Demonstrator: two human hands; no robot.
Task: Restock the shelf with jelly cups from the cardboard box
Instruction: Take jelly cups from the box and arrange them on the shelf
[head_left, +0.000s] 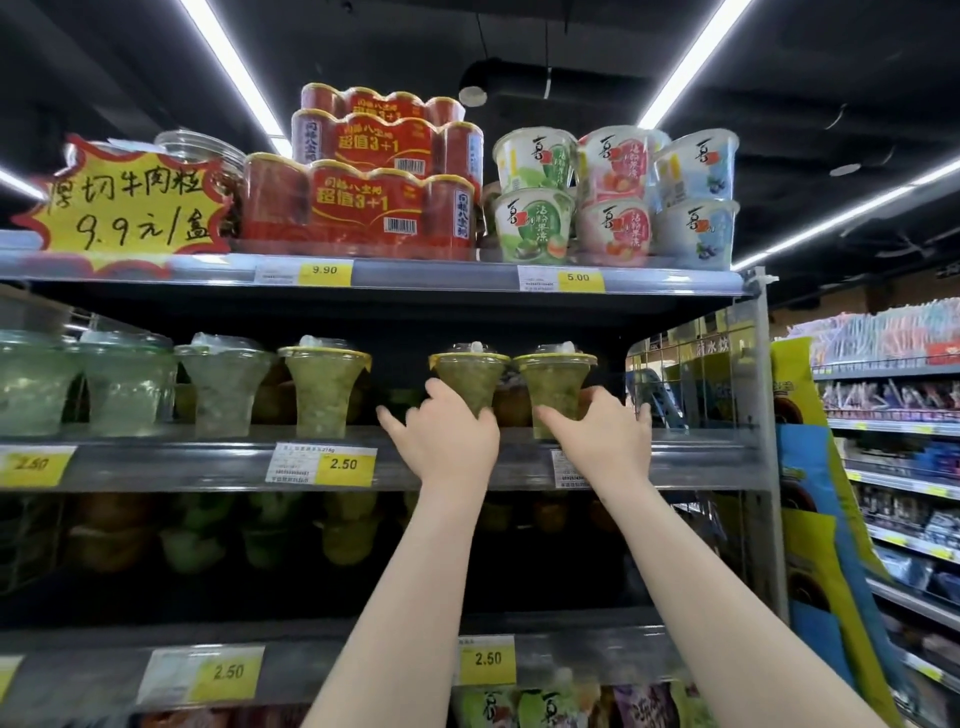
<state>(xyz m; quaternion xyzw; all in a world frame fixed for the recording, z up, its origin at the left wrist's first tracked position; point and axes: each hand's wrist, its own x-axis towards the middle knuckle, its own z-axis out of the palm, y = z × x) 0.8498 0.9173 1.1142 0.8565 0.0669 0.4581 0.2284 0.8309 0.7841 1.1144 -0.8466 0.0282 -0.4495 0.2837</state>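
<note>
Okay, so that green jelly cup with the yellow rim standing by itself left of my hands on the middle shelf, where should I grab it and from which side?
Grip the green flared plastic jelly cup with the yellow-rimmed lid round its narrower lower body, coming straight in from the shelf front. It stands upright, widening toward the rim, and the domed lid probably offers a poorer hold. The gap on its right leaves room for fingers.
</note>
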